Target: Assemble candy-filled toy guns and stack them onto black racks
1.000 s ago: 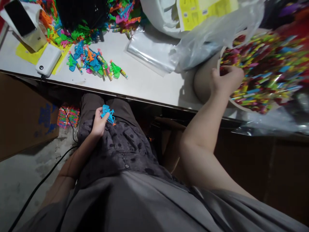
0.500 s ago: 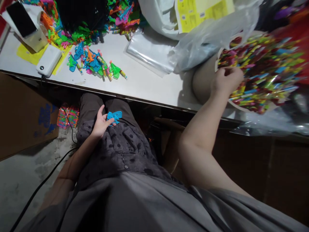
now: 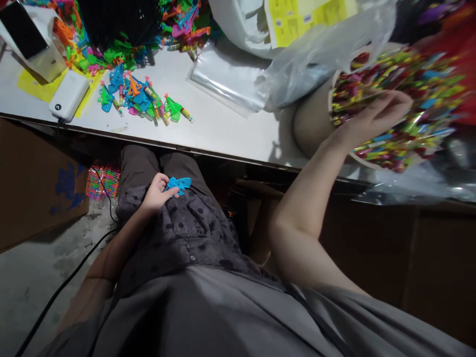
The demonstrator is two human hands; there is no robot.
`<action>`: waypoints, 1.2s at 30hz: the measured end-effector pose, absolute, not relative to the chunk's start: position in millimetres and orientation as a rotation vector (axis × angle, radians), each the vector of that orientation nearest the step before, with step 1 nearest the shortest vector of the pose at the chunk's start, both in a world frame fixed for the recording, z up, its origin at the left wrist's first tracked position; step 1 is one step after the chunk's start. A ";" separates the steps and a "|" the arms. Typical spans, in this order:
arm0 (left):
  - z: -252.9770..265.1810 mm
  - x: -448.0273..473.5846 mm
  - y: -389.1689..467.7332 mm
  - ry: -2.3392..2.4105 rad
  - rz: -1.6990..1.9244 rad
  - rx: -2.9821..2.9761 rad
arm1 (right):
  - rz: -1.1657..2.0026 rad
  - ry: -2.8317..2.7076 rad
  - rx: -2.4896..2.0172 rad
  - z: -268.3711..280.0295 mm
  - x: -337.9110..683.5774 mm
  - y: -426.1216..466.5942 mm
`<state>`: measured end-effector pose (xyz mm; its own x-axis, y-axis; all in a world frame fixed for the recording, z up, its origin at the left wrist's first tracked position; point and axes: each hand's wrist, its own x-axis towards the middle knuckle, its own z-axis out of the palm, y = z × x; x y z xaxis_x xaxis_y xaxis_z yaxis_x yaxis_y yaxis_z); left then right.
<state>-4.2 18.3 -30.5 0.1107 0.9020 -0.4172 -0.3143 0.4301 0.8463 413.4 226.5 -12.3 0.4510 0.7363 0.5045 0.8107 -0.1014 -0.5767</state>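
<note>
Over my lap, my left hand (image 3: pixel 158 194) is closed on a small blue plastic toy (image 3: pixel 179 185) with a mesh-like part pointing right. My right hand (image 3: pixel 385 113) is over a wide tub (image 3: pixel 314 121) heaped with small bright candy tubes (image 3: pixel 405 148). Its fingers bend down towards them, but blur hides the fingertips and anything between them. On the white table (image 3: pixel 230 134) lies a small group of blue, green and orange toys (image 3: pixel 139 96), several with striped candy tubes attached.
Clear plastic bags (image 3: pixel 226 77) lie at mid-table, left of the tub. A white power bank (image 3: pixel 69 95) and a phone (image 3: pixel 24 29) on a box are at the left. More loose toys (image 3: pixel 122 52) fill the back. A cardboard box (image 3: pixel 37 183) stands at lower left.
My right hand has moved right, further over the candy tubes. The fingers of my left hand have curled in more, and the blue toy has shifted slightly to the right.
</note>
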 end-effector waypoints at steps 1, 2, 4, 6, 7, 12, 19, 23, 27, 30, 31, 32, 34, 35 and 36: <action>-32.3 -4.0 18.3 1.137 0.999 0.681 | -0.042 -1.164 -1.799 -11.5 396.5 217.6; -33.7 -3.6 18.2 1.155 0.998 0.701 | 0.120 -1.127 -1.702 -11.6 374.5 205.5; -35.2 -1.6 18.1 1.181 0.988 0.733 | 0.558 -1.146 -1.524 -15.2 320.5 173.3; -35.7 1.5 18.6 1.198 0.973 0.747 | 1.061 -1.229 -1.453 -22.3 264.4 137.3; -35.6 3.0 19.2 1.203 0.952 0.751 | 1.300 -1.285 -1.419 -26.4 239.6 120.7; -33.3 1.0 26.7 1.198 0.925 0.731 | 1.668 -1.557 -1.241 -42.4 173.2 75.8; -25.6 -5.4 30.3 1.222 1.120 0.716 | 1.693 -1.287 -1.324 -45.5 147.1 62.5; -25.8 -1.2 26.0 1.311 1.251 0.707 | 1.624 -1.313 -1.323 -37.0 127.8 47.5; -32.3 -15.0 30.7 1.376 1.339 0.658 | 1.551 -1.535 -1.186 -22.6 123.3 49.1; -35.0 -26.4 36.0 1.366 1.338 0.643 | 1.446 -1.633 -1.150 -17.9 124.6 56.4; -34.6 -28.3 37.2 1.376 1.352 0.642 | 1.436 -1.630 -1.152 -18.1 125.0 58.1; -33.5 -29.3 38.1 1.384 1.369 0.639 | 1.434 -1.607 -1.162 -19.2 125.3 59.3; -29.4 -28.6 38.5 1.385 1.383 0.627 | 1.431 -1.544 -1.187 -22.3 126.0 60.4; -26.9 -27.4 38.2 1.375 1.367 0.621 | 1.424 -1.519 -1.196 -23.8 126.6 60.7; -24.3 -25.7 37.6 1.357 1.337 0.615 | 1.415 -1.504 -1.200 -24.8 127.2 61.0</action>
